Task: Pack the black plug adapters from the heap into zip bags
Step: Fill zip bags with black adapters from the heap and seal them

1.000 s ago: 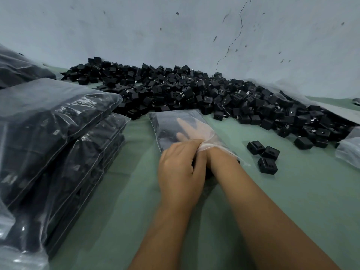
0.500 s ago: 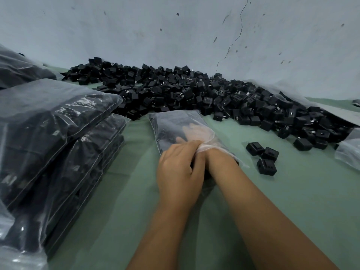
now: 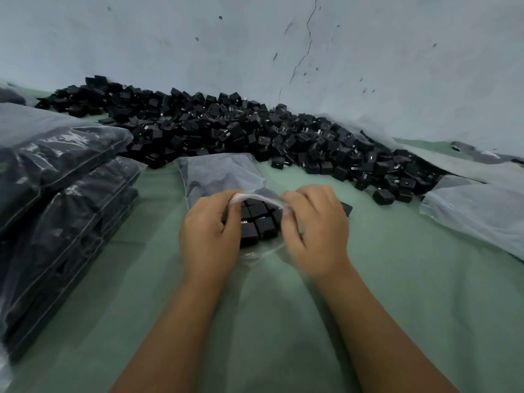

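A clear zip bag (image 3: 221, 174) lies on the green table with its mouth toward me. Several black plug adapters (image 3: 259, 224) sit packed in rows just inside the mouth. My left hand (image 3: 211, 236) pinches the bag's upper lip at the left side. My right hand (image 3: 314, 231) pinches the same lip at the right, so the opening is stretched between both hands. A long heap of loose black adapters (image 3: 255, 131) runs along the wall behind the bag.
Stacked filled bags (image 3: 56, 194) stand at the left. More clear plastic bags (image 3: 476, 211) lie at the right. A loose adapter (image 3: 382, 196) sits near the heap's right end. The green table (image 3: 283, 321) stretches toward me, a pale cracked wall behind.
My right hand has come out of the bag and now pinches its lip. The rows of adapters show in the mouth. The view has shifted slightly left.
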Demonstrator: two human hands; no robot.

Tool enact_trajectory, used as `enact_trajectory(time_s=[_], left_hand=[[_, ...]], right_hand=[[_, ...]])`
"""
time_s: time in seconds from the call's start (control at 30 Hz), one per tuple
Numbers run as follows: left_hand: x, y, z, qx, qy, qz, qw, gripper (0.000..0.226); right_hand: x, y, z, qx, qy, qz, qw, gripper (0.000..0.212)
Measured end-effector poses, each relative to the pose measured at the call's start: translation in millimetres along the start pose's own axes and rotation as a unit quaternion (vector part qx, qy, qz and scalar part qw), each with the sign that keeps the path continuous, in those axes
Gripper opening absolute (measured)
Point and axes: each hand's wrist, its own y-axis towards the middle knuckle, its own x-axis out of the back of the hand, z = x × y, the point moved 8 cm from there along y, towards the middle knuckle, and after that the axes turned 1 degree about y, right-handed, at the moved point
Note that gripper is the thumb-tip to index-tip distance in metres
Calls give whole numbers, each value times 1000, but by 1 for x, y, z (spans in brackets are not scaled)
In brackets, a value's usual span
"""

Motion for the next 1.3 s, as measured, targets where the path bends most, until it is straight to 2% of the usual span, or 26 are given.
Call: enact_trajectory(time_s=[0.07,0.13,0.2,0.27,0.33,0.37,0.43,0.47,0.53,0.6,0.77,0.8,0.87,0.9,0.97,1.03,1.07,1.13,1.2,1.27,1.3], left_hand=[[0,-1,1,6,-2,-3,1000,25],[0,-1,1,8,-1,-5,1000,24],[-1,-1,2,6,8,-2,1000,25],[-3,-2,3,5,20,5,1000,26],[-4,-3,4,8,28,12,999,28],[-4,-3,5,11,32,13,999,29],[-4,-4,6,13,35,16,999,29],[-5,-3,6,14,36,17,999,28],[-6,-3,7,15,37,18,999,26],[-6,-2,8,14,42,15,999,26],[-7,-2,8,9,49,15,999,26],[-6,-2,8,7,48,11,999,25],[-6,-1,6,3,54,12,998,26],[-6,-1,6,2,58,14,998,28],[-7,0,6,2,63,18,998,27],[-8,-1,7,4,65,21,998,22],[-8,-1,7,7,67,22,997,21],[-8,-1,8,11,70,24,997,20],[-8,0,7,11,72,22,997,21],[-8,0,7,14,73,24,997,23],[-9,0,7,18,72,27,997,23]], right_hand=[[9,-9,-51,-202,-26,-16,979,28],[3,-31,-99,-379,-87,73,918,44],[-12,-52,-125,-474,-72,180,859,55],[-28,-57,-128,-472,32,227,852,50],[-37,-42,-124,-420,148,212,870,41],[-35,-30,-128,-389,151,188,889,38],[-20,-10,-156,-360,67,114,924,37],[-10,-7,-177,-380,12,78,921,39],[9,-13,-221,-458,-71,29,886,47],[17,-23,-258,-524,-104,17,845,55],[-4,-37,-290,-671,-56,64,736,58],[-13,-38,-286,-680,-45,80,728,55],[-26,-37,-276,-655,-41,73,751,40],[-23,-34,-271,-635,-36,24,771,29],[-6,-27,-258,-587,-10,-109,802,32],[11,-23,-256,-554,-38,-165,815,36],[15,-24,-259,-556,-65,-155,814,38],[4,-34,-268,-612,-67,-47,787,45],[-22,-44,-265,-642,23,62,763,56],[-35,-43,-254,-631,165,45,757,57],[-38,-42,-245,-621,237,25,746,50]])
